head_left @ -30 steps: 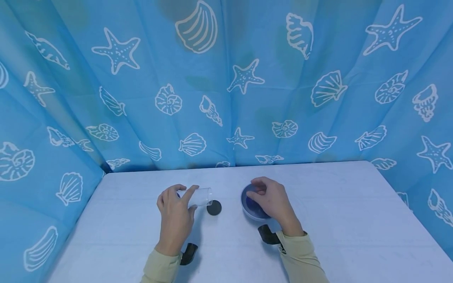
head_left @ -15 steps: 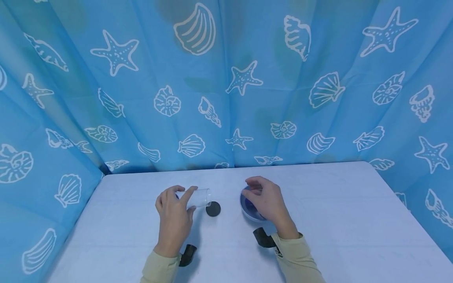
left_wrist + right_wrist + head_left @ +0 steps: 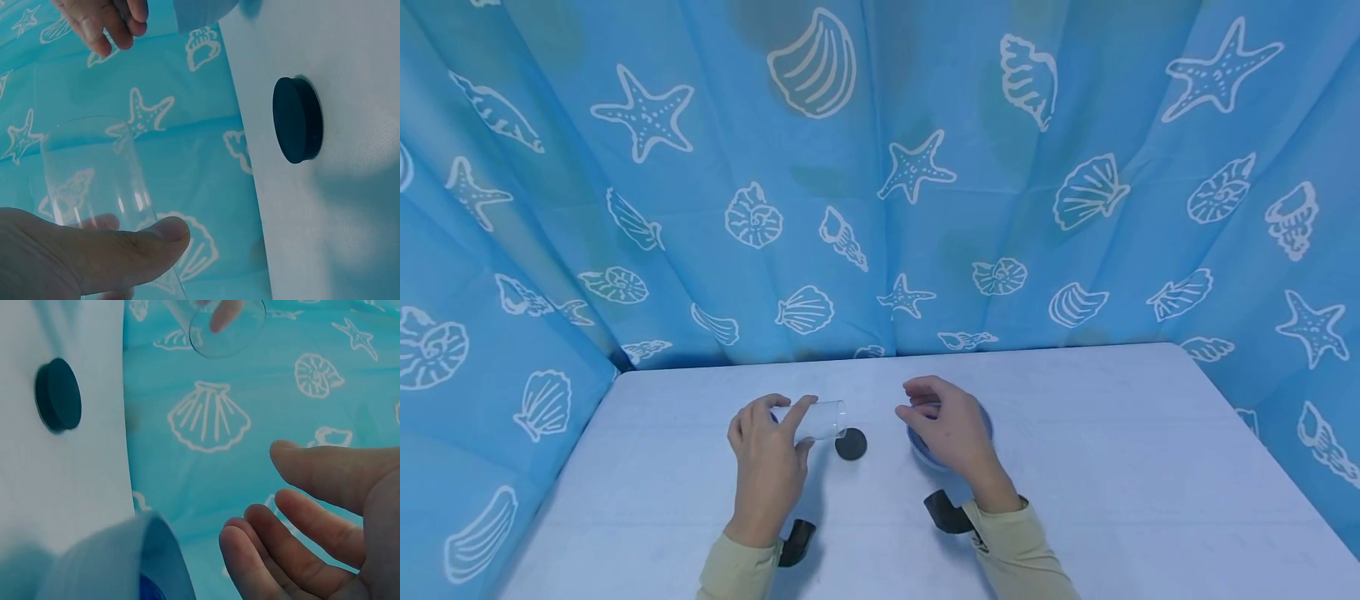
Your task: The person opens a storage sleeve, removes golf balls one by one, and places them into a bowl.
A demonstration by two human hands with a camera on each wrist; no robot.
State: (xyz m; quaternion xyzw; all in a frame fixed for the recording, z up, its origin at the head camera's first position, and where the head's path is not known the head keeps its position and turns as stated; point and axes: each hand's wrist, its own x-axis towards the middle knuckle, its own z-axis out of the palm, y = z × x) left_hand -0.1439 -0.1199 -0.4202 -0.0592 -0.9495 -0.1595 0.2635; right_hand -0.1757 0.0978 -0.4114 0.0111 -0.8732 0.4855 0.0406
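Observation:
My left hand grips a clear, glass-like cylinder lying sideways above the table, its open mouth towards the right. In the left wrist view the thumb lies across the clear wall. A spot of dark blue shows at the cylinder's left end, among the fingers. Over the blue bowl is my right hand, its fingers loosely bent and the thumb apart from them; nothing shows between them in the right wrist view. Something dark blue lies inside the bowl, mostly hidden by its wall.
Between the hands a round black disc, like a lid, lies flat on the white table. A blue curtain with shell and starfish prints hangs behind the table and along its sides.
My right hand has shifted left and uncovered the bowl's right rim. The left hand and the cylinder stay nearly still.

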